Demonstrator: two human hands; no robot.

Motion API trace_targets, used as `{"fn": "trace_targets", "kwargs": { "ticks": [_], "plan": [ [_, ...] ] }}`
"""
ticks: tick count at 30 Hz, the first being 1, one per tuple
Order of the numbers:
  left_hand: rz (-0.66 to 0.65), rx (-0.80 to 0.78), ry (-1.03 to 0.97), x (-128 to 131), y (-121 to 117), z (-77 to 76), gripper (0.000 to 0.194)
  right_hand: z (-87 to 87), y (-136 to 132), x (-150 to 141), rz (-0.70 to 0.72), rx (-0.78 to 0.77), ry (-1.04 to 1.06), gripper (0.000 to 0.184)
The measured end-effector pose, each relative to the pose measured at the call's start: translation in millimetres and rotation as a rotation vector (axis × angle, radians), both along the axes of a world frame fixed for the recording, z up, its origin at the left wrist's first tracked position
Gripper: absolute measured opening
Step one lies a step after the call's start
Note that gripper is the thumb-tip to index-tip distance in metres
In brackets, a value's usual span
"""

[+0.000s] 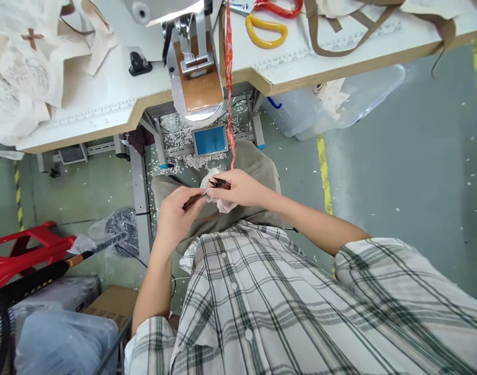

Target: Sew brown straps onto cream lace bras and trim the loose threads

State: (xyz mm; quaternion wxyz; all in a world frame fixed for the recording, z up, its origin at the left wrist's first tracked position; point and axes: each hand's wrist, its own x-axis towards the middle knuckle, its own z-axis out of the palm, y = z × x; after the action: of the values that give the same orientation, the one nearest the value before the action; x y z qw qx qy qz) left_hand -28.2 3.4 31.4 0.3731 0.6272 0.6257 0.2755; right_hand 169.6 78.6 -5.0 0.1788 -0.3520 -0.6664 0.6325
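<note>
Both my hands are together above my lap, below the sewing machine (195, 67). Small dark thread snips (220, 183) sit in my right hand (244, 188), which is closed around them. A red cord (229, 78) runs down from the machine table to that hand. My left hand (176, 212) pinches a thin white strip (208, 191) that bridges to the right fingertips. White cloth (226, 207) hangs under and behind the right fingers, partly hidden by them.
On the table (105, 112) lie white fabric pieces (31, 67), scissors (266, 32) with red and yellow handles, and brown straps (340, 49). A clear plastic bin (301, 114) stands under the right edge. A red stool (27, 247) and a fan (0, 323) are at left.
</note>
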Motion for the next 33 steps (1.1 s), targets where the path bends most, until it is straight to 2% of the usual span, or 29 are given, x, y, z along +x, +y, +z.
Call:
{"fn": "trace_targets", "kwargs": {
  "ticks": [3,5,7,10,13,16,20,24,26,29,33],
  "plan": [
    [0.066,-0.111,-0.139,0,0,-2.7,0.019,2.8,5,1,0.07,-0.178,0.079,0.031],
    [0.161,-0.239,-0.361,2,0,-7.3,0.023,4.2,6,0,0.072,-0.263,0.126,0.033],
    [0.259,-0.326,-0.587,5,0,-11.5,0.027,5.6,8,-1,0.034,-0.271,0.129,0.035],
    [0.367,-0.337,-0.771,11,0,-13.6,0.029,7.7,7,1,-0.1,-0.088,0.055,0.036],
    [0.447,-0.315,-0.829,16,-2,-11.9,0.03,12.8,1,7,-0.254,0.152,-0.034,0.025],
    [0.522,-0.311,-0.863,18,-3,-11.3,0.029,22.9,-13,13,-0.241,0.162,-0.026,0.023],
    [0.576,-0.308,-0.899,21,-5,-13.2,0.029,30.6,-34,12,-0.12,-0.032,0.053,0.026],
    [0.578,-0.275,-0.915,26,-4,-13.3,0.029,21.7,-43,-2,-0.098,-0.525,0.267,0.046],
    [0.573,-0.251,-0.912,27,-4,-12.4,0.028,17.5,-43,-8,-0.09,-0.721,0.348,0.049],
    [0.569,-0.222,-0.897,29,-4,-11.0,0.025,17.4,-41,-12,-0.085,-0.822,0.426,0.047],
    [0.555,-0.209,-0.873,30,-3,-10.2,0.025,21.1,-40,-11,-0.085,-0.841,0.473,0.044]
  ]
}}
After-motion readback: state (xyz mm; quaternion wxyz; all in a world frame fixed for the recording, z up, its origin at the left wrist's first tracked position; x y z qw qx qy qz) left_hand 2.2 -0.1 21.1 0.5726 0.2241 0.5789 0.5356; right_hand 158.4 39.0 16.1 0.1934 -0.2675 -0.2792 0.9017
